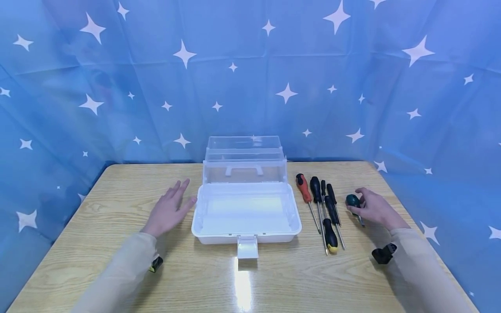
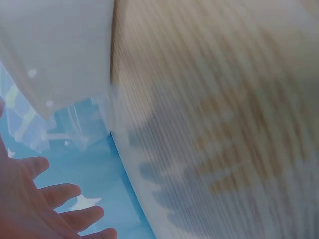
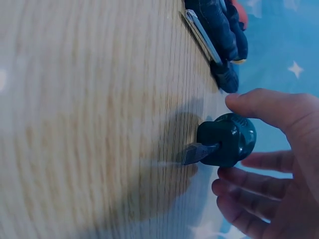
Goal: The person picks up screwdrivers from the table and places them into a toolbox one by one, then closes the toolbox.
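On the wood-grained bench (image 1: 117,204), the step in hand appears to be picking up the short screwdriver with a bulbous dark-green handle (image 3: 227,139), which lies right of the longer red- and black-handled screwdrivers (image 1: 331,209). My right hand (image 1: 373,209) straddles the handle, moderately wide; I cannot tell whether it touches. My left hand (image 1: 169,211) is spread beside the white plastic box with raised clear lid (image 1: 274,238). The next move calls for closing thumb and fingers round the handle.

Behind the pale wood-grain desk (image 1: 282,282), with its rounded far corners and a bright light reflection (image 1: 242,287) toward its near edge, hangs a creased blue cloth (image 1: 250,104) patterned with white four-pointed stars (image 1: 185,54), stretching beyond the desk's left and right sides.
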Action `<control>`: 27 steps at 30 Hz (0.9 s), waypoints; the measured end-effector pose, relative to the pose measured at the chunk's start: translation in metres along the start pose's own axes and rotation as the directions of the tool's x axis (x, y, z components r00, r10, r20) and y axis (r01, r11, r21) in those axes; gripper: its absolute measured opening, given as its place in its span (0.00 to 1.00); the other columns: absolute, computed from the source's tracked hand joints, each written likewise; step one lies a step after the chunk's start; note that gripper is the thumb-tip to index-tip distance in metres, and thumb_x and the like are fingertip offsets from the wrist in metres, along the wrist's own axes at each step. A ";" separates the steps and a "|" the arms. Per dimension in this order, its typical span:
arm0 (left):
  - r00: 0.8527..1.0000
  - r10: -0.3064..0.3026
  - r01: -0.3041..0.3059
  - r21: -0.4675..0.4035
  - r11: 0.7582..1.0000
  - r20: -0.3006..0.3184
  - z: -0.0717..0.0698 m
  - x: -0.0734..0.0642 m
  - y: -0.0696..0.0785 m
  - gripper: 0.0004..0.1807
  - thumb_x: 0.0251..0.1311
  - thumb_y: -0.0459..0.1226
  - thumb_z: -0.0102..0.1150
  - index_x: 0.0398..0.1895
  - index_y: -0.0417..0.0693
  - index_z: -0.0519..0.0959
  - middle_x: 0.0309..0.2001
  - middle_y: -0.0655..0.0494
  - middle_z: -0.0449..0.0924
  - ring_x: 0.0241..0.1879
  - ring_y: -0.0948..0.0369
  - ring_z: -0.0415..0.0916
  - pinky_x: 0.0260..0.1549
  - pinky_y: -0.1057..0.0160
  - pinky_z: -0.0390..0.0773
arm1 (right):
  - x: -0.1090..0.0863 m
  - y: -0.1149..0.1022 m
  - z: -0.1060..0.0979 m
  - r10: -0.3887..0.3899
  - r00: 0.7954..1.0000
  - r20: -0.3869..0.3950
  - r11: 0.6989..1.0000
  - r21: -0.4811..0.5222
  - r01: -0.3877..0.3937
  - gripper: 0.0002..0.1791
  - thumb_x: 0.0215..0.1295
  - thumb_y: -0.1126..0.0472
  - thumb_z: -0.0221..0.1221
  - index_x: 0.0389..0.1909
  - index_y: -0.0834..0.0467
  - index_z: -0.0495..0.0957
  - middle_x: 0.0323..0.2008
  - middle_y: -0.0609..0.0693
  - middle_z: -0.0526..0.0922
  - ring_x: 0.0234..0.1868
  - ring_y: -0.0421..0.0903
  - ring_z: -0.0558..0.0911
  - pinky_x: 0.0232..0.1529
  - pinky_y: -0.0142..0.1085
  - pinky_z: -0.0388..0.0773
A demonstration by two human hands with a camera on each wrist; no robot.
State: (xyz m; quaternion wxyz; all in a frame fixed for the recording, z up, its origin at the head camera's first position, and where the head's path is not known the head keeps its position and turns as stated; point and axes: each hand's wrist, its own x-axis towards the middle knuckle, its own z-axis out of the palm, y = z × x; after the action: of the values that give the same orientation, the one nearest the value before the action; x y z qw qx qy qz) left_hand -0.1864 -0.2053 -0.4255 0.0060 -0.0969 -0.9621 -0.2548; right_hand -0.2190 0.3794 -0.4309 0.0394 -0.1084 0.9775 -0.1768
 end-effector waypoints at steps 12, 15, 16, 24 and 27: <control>0.998 0.028 -0.020 -0.128 0.992 0.059 0.010 -0.014 0.018 0.43 0.68 0.64 0.38 0.78 0.55 0.41 0.76 0.43 0.41 0.72 0.42 0.44 0.64 0.36 0.49 | -0.005 0.001 0.003 0.042 0.999 -0.018 0.997 0.071 -0.041 0.35 0.61 0.57 0.65 0.57 0.77 0.63 0.37 0.66 0.78 0.37 0.61 0.79 0.35 0.53 0.76; 0.997 0.033 -0.021 -0.165 0.986 0.071 0.013 -0.018 0.020 0.44 0.67 0.64 0.40 0.78 0.55 0.41 0.76 0.45 0.41 0.72 0.44 0.43 0.64 0.38 0.49 | -0.004 0.001 0.003 0.043 0.999 -0.025 0.996 0.083 -0.041 0.33 0.61 0.58 0.65 0.57 0.77 0.64 0.38 0.67 0.78 0.38 0.62 0.79 0.36 0.53 0.76; 0.997 0.037 -0.025 -0.170 0.985 0.072 0.014 -0.019 0.020 0.44 0.67 0.63 0.40 0.78 0.54 0.41 0.76 0.44 0.41 0.72 0.44 0.43 0.64 0.38 0.49 | -0.004 0.001 0.004 0.043 0.999 -0.026 0.996 0.085 -0.040 0.33 0.61 0.59 0.65 0.57 0.77 0.64 0.38 0.67 0.78 0.39 0.62 0.79 0.36 0.53 0.77; 0.995 0.080 -0.068 -0.187 0.980 0.057 0.020 -0.024 0.024 0.46 0.67 0.62 0.44 0.78 0.48 0.41 0.76 0.45 0.42 0.72 0.45 0.45 0.66 0.42 0.50 | -0.003 0.001 0.004 0.036 0.999 -0.028 0.991 0.134 -0.032 0.29 0.61 0.61 0.64 0.55 0.76 0.67 0.41 0.72 0.77 0.42 0.66 0.79 0.35 0.51 0.79; 0.994 0.081 -0.067 -0.187 0.980 0.068 0.023 -0.024 0.027 0.48 0.67 0.62 0.44 0.78 0.46 0.40 0.76 0.45 0.42 0.72 0.45 0.45 0.66 0.43 0.50 | -0.003 0.002 0.005 0.022 0.999 -0.030 0.990 0.136 -0.018 0.28 0.62 0.62 0.64 0.56 0.75 0.68 0.42 0.72 0.77 0.42 0.66 0.79 0.37 0.53 0.78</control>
State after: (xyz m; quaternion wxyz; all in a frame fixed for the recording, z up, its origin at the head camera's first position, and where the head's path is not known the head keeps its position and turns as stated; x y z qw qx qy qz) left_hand -0.1565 -0.1755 -0.4335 -0.0296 -0.1423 -0.9296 -0.3386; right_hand -0.2161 0.3797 -0.4361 0.0329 -0.0927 0.9647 -0.2444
